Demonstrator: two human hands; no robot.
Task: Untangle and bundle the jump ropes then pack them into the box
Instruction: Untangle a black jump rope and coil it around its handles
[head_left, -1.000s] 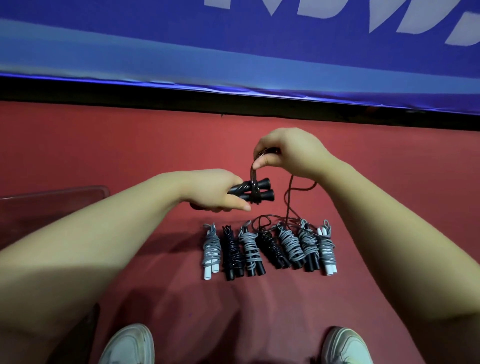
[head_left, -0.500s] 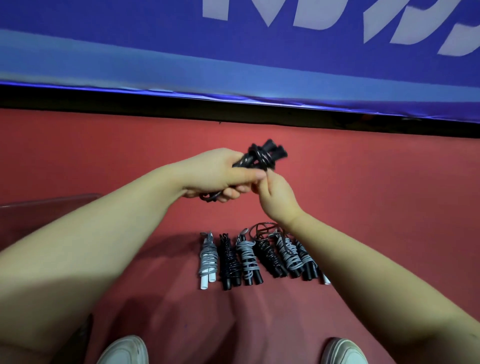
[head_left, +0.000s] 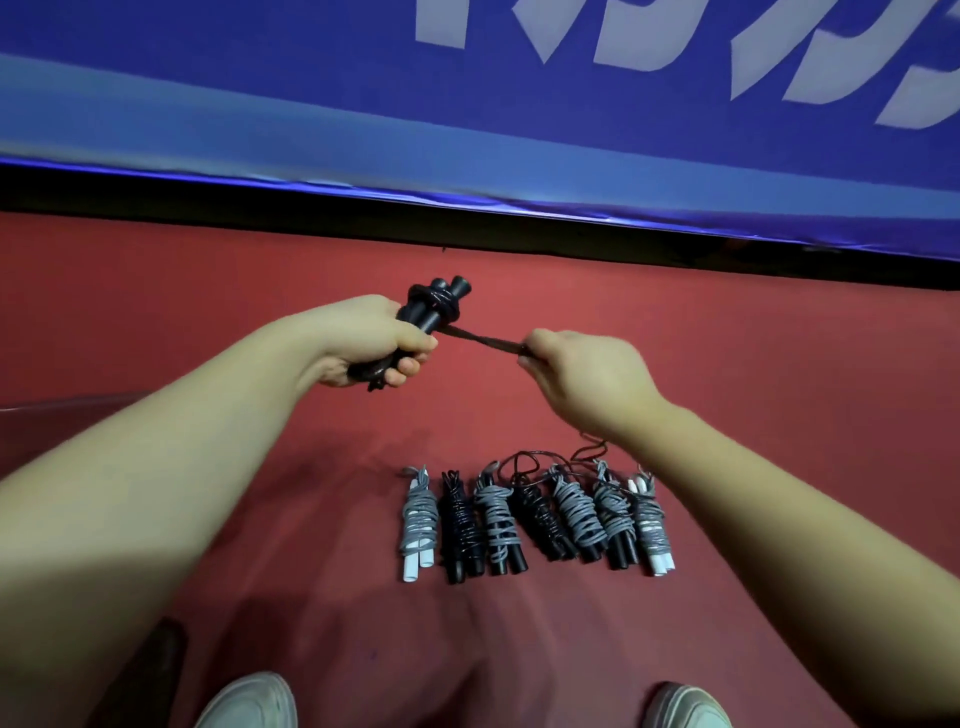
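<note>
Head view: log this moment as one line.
left hand grips black handles | right hand pinches rope taut | seven wrapped bundles on red floor

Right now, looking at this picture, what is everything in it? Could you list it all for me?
Bundled jump ropes: seven; five with grey cord, two all black; side by side in a row on the floor.
Held jump rope: one; black; above the floor, with loose cord trailing down to the row.
Floor: red; under everything.
Banner: one; blue with white letters; across the top.
Box: one; clear; far left, mostly hidden behind the left arm.
Shoes: two; white; bottom edge.
Left hand: grips the black handles.
Right hand: pinches the cord, pulled taut from the handles.
</note>
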